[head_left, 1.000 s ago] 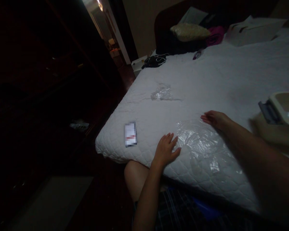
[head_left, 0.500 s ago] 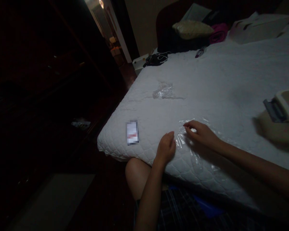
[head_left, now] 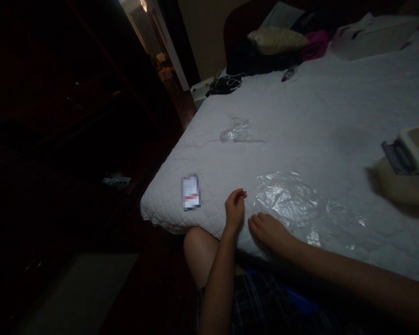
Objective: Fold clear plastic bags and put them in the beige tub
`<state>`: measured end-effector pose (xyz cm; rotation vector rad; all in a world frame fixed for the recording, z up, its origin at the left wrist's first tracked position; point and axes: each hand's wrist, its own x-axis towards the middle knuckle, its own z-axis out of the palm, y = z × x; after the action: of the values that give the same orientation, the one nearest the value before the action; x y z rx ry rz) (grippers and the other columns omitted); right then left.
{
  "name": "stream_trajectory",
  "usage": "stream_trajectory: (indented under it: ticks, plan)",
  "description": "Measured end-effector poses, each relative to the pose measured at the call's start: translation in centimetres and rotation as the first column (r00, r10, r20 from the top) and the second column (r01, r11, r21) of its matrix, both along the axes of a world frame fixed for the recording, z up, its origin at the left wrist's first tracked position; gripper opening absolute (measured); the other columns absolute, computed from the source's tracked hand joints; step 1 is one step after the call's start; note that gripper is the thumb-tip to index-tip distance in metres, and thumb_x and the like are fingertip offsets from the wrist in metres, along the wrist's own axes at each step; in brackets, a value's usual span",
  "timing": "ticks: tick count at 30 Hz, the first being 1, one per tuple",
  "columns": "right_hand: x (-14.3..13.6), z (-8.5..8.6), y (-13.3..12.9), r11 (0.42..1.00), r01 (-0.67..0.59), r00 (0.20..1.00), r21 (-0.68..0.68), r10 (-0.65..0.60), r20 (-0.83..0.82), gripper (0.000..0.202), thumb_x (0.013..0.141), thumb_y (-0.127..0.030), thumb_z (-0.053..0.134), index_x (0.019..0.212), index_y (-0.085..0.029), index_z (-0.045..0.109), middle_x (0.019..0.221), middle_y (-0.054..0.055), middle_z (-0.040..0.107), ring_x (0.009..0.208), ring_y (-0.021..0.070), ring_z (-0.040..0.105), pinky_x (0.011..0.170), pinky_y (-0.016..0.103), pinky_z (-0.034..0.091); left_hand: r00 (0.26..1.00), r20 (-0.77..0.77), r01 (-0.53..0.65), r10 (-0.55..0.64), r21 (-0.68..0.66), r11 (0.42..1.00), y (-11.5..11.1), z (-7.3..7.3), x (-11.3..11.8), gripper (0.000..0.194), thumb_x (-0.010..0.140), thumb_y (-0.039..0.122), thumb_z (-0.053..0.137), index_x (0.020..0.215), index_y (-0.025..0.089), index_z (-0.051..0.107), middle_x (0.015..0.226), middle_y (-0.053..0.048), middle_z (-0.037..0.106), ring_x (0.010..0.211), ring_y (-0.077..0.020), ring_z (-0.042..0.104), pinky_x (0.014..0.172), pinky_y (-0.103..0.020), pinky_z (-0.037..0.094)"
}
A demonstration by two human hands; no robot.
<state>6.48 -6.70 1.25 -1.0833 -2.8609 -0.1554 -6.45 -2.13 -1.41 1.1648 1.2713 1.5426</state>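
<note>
A clear plastic bag point(head_left: 286, 195) lies spread and wrinkled on the white quilted mattress point(head_left: 335, 116), close to its near edge. Just left of the bag is my left hand point(head_left: 234, 209), its fingers curled in with the fingertips near the thumb; anything between them is too small to see. My right hand point(head_left: 270, 232) rests low by the bag's near left corner, knuckles up and fingers bent together. Its fingertips point down, so whether they grip the film is hidden. A pixelated phone-like rectangle point(head_left: 191, 192) lies on the mattress to the left.
Another crumpled clear plastic piece point(head_left: 235, 131) lies farther back. At right stands a beige tub with a grey latch point(head_left: 400, 158). A pillow point(head_left: 277, 40), a magenta roll point(head_left: 314, 45) and a white box point(head_left: 373, 39) sit at the far end. My knee point(head_left: 199, 251) touches the near edge.
My right hand has come down and toward me, off the plastic, which now shows spread out. My left hand has shifted slightly left, its fingers turned upward.
</note>
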Motion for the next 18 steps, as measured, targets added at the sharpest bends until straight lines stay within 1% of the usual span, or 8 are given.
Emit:
stream_trajectory:
  ticks: [2,5,8,10,14,18]
  plan:
    - [0.0,0.0,0.1,1.0,-0.004,1.0,-0.004,0.004,-0.006,0.019,0.079,-0.004,0.048,0.089,-0.013,0.061,0.08,0.01,0.063,0.073,0.0228,0.059,0.064,0.034,0.042,0.995,-0.061,0.076,-0.074,0.029,0.997,-0.1,0.0,-0.3,0.031,0.07,0.006,0.044,0.091,0.016,0.064,0.091,-0.005,0.066,0.086,-0.0147,0.062,0.083,-0.032,0.05]
    - [0.4,0.3,0.5,0.999,-0.039,0.999,0.0,0.039,-0.036,0.019,0.08,-0.003,0.046,0.088,-0.013,0.06,0.078,0.009,0.063,0.071,0.0216,0.059,0.064,0.033,0.041,0.963,-0.224,0.175,-0.149,0.103,0.979,-0.3,0.1,-0.8,0.037,0.063,-0.001,0.041,0.082,0.018,0.067,0.091,-0.004,0.067,0.091,-0.0166,0.06,0.086,-0.035,0.048]
    - [1.1,0.9,1.0,0.997,-0.08,0.991,-0.003,0.079,-0.112,0.02,0.08,-0.003,0.043,0.087,-0.013,0.059,0.074,0.007,0.062,0.068,0.0198,0.058,0.062,0.032,0.041,0.917,-0.366,0.234,-0.157,0.176,0.956,-0.3,0.3,-0.9,0.041,0.059,-0.004,0.04,0.079,0.019,0.069,0.093,-0.004,0.067,0.094,-0.0176,0.059,0.089,-0.037,0.046]
    - [1.7,1.5,1.2,0.996,-0.082,0.977,-0.03,0.074,-0.202,0.022,0.081,-0.004,0.041,0.09,-0.013,0.059,0.075,0.007,0.062,0.067,0.0188,0.058,0.062,0.031,0.041,0.892,-0.427,0.251,-0.152,0.186,0.95,-0.3,0.4,-0.8,0.044,0.059,-0.005,0.04,0.08,0.02,0.069,0.095,-0.004,0.067,0.095,-0.0175,0.058,0.089,-0.037,0.046]
    - [2.9,3.0,1.9,0.986,-0.059,0.921,-0.154,-0.006,-0.39,0.025,0.081,-0.007,0.042,0.097,-0.013,0.059,0.084,0.009,0.064,0.075,0.0188,0.06,0.066,0.032,0.046,0.869,-0.475,0.258,-0.14,0.192,0.947,-0.2,0.4,-0.6,0.046,0.061,-0.005,0.04,0.087,0.02,0.068,0.096,-0.003,0.068,0.097,-0.017,0.058,0.091,-0.038,0.046]
    - [3.8,3.9,2.7,0.954,-0.081,0.873,-0.288,-0.072,-0.482,0.025,0.079,-0.009,0.044,0.098,-0.016,0.059,0.09,0.01,0.064,0.08,0.0189,0.061,0.07,0.033,0.049,0.873,-0.469,0.247,-0.135,0.186,0.951,-0.2,0.3,-0.5,0.043,0.062,-0.004,0.042,0.088,0.02,0.067,0.096,-0.003,0.068,0.095,-0.0168,0.059,0.09,-0.038,0.048]
